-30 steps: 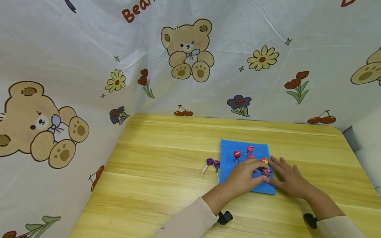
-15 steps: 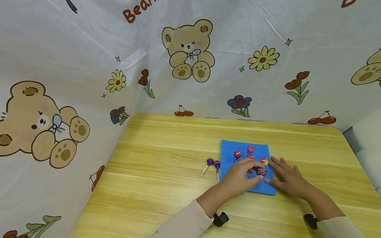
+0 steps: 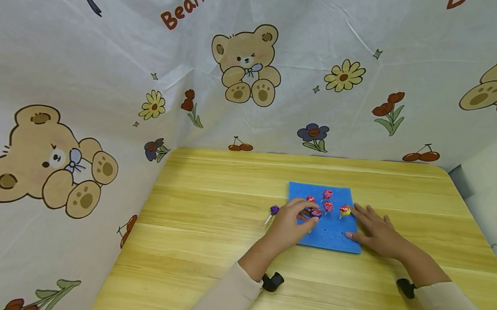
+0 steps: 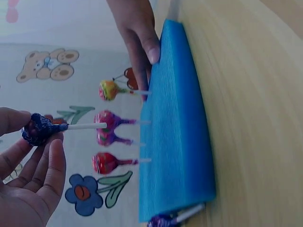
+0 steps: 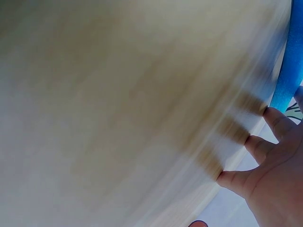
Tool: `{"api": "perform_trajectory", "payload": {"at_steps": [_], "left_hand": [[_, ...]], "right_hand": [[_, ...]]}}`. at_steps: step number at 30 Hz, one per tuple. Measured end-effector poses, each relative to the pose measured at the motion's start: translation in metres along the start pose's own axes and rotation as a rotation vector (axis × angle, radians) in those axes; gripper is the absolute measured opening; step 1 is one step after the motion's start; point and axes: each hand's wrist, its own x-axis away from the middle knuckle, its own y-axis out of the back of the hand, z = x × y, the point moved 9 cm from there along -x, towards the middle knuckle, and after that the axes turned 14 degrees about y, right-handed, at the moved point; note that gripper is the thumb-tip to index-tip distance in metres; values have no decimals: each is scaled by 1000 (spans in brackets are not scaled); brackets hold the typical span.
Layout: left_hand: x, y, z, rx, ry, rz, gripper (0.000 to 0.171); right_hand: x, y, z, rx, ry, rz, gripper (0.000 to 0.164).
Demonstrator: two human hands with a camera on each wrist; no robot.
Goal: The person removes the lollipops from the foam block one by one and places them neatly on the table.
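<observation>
My left hand [image 3: 289, 224] pinches the wrapped head of a dark purple lollipop [image 4: 39, 130] between thumb and fingers. In the left wrist view its white stick points towards the blue foam block [image 4: 163, 123] and is apart from it. Several lollipops stand with their sticks in the foam: a yellow-and-red lollipop [image 3: 345, 210], pinkish ones such as the back lollipop [image 3: 327, 194], and a red lollipop [image 4: 106, 162]. My right hand [image 3: 376, 232] lies at the foam's right edge, fingers spread and thumb on its corner area.
A purple lollipop [image 3: 274, 210] lies on the wooden table [image 3: 211, 246], left of the foam. Small dark holes show in the foam's front part. A bear-printed cloth [image 3: 294, 50] hangs behind and to the left of the table.
My left hand has moved left across the foam with the purple lollipop, from the front right part to the left part. One loose purple lollipop is now hidden behind it. My right hand stays put.
</observation>
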Motion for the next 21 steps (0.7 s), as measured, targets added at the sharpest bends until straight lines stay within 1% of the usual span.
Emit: {"api": "perform_trajectory", "payload": {"at_steps": [5,7,13,17,21], "left_hand": [[-2,22,12,50,23,-45,30],[-2,32,17,68,42,-63,29],[-5,56,33,76,100,-123,26],[-6,67,44,56,121,-154,27],[-7,73,56,45,160,-162,28]], "right_hand": [[0,0,0,-1,11,-1,82],[0,-1,-1,0,10,-2,82],[0,0,-1,0,-1,3,83],[-1,-1,-1,5,-3,10,83],[-1,0,0,5,-4,9,83]]}}
